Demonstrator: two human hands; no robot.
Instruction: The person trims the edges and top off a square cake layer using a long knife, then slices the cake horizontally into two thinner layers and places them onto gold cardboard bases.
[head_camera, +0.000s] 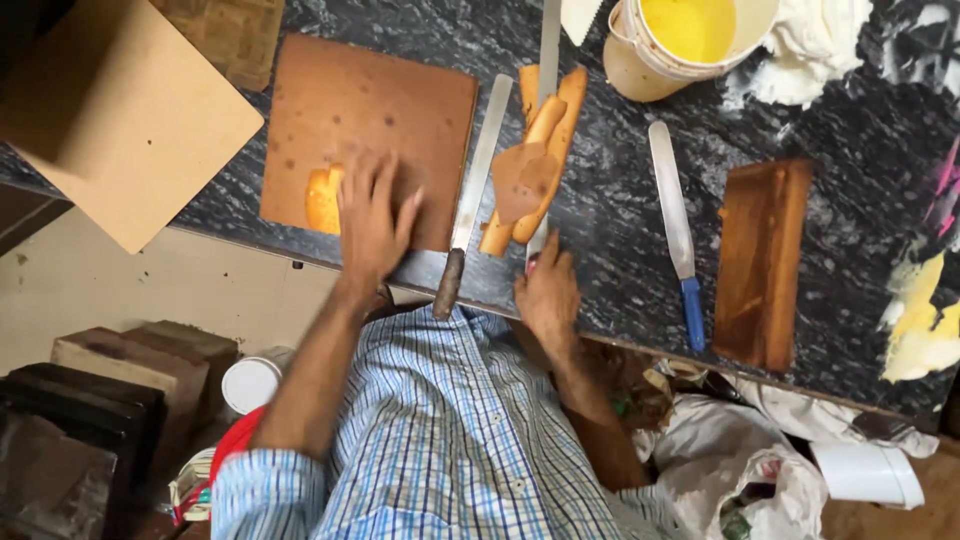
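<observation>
Left hand (372, 222) lies flat, fingers spread, on the square brown cake (365, 140); right hand (545, 292) grips a knife handle (532, 262).

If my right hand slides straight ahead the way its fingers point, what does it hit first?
Most likely the pile of cake trimmings, lying just beyond the right hand over a long blade. Depth is hard to judge.

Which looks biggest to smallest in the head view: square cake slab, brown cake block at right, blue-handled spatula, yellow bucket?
1. Square cake slab, under the left hand.
2. Brown cake block.
3. Yellow bucket, cut off by the frame edge, so unsure against the block.
4. Blue-handled spatula, long but thin.
</observation>
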